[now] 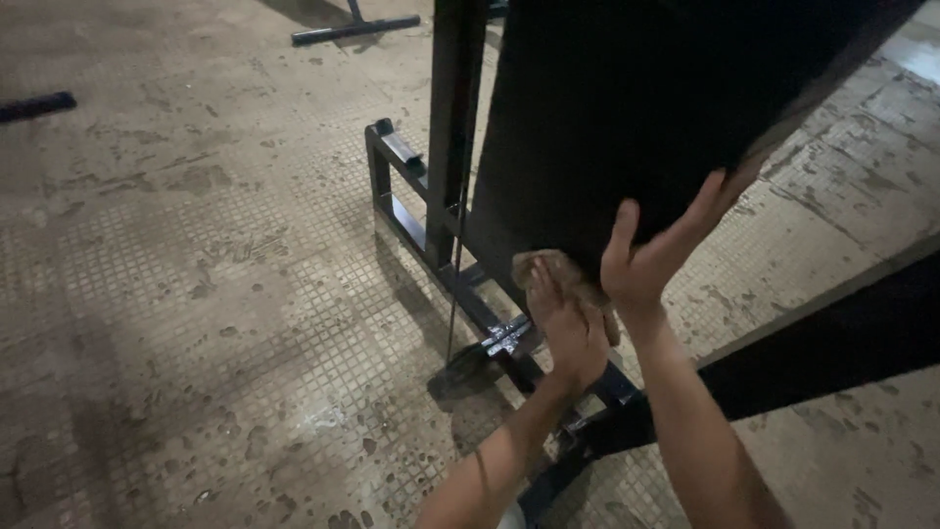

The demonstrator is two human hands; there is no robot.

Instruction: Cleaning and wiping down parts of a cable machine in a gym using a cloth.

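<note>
My left hand [570,328] presses a brown cloth [544,268] against the lower edge of a large black padded panel [646,98]. My right hand [654,250] grips that same lower edge, thumb up on the front face and fingers spread along the rim. The panel hangs tilted on a black metal frame [452,118], whose base rails [403,211] rest on the floor. Part of the cloth is hidden under my left hand.
The floor [196,274] is stained, small-tiled and wet-looking. A metal bracket [507,336] sits on the base rail by my left hand. A dark beam [832,343] runs off to the right. Two other black bars [352,29] [34,105] lie on the floor farther off.
</note>
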